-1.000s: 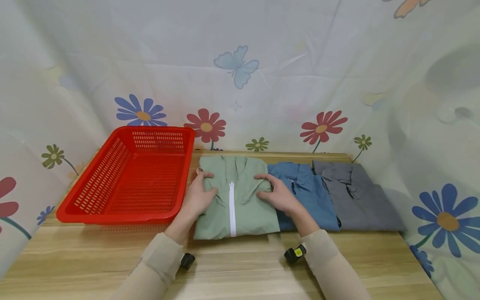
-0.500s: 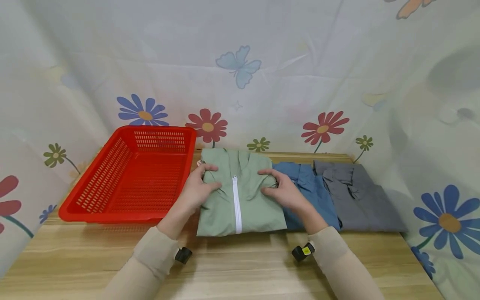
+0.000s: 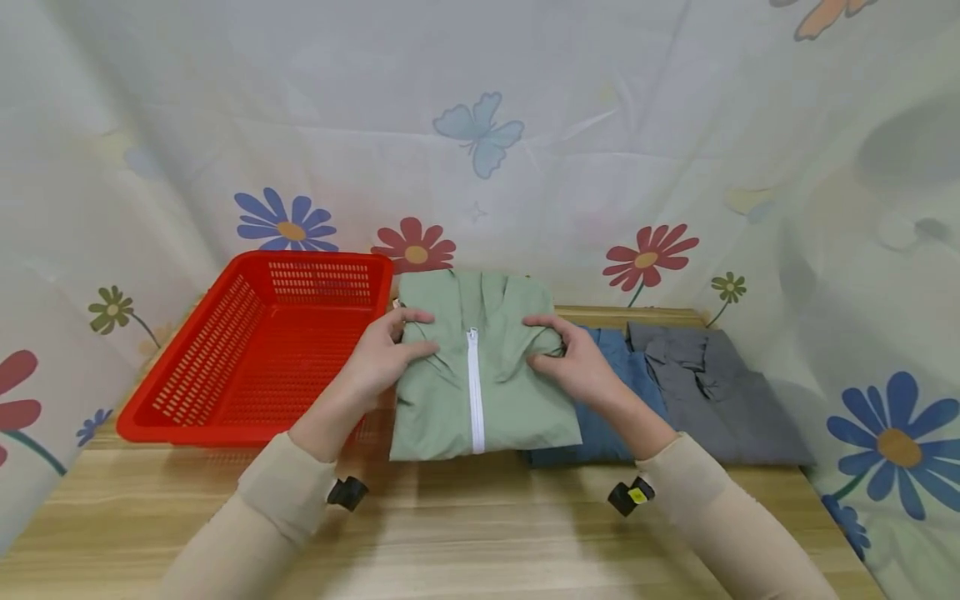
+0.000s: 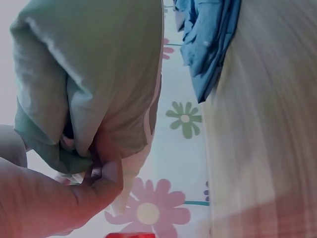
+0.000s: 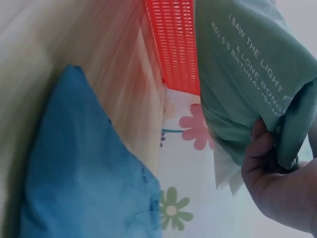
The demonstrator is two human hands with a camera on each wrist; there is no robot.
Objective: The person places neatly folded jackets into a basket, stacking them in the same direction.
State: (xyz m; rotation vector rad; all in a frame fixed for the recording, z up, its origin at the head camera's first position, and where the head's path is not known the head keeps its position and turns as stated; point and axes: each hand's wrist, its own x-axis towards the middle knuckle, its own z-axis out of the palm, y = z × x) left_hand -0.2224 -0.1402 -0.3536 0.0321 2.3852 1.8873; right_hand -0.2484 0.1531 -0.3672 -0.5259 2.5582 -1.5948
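Note:
A folded light-green jacket (image 3: 442, 408) with a white zipper (image 3: 476, 392) is held up off the table between both hands. My left hand (image 3: 378, 354) grips its left side, thumb on top and fingers curled beneath, as the left wrist view shows. On the opposite side my right hand (image 3: 581, 362) grips the edge the same way. White printed lettering (image 5: 257, 69) shows on the jacket's underside in the right wrist view. A folded blue garment (image 3: 615, 417) lies on the table partly behind the jacket and my right hand.
To the left stands a red plastic basket (image 3: 255, 433) with perforated walls, nothing visible inside. A folded grey garment (image 3: 738, 408) lies at the right, beside the blue one. Wooden tabletop (image 3: 480, 525) runs along the front, and a flower-printed curtain (image 3: 570, 192) hangs behind.
Both hands have lifted the green jacket from the table and raised it higher, slightly away from me. More tabletop and more of the blue garment's lower edge show beneath it.

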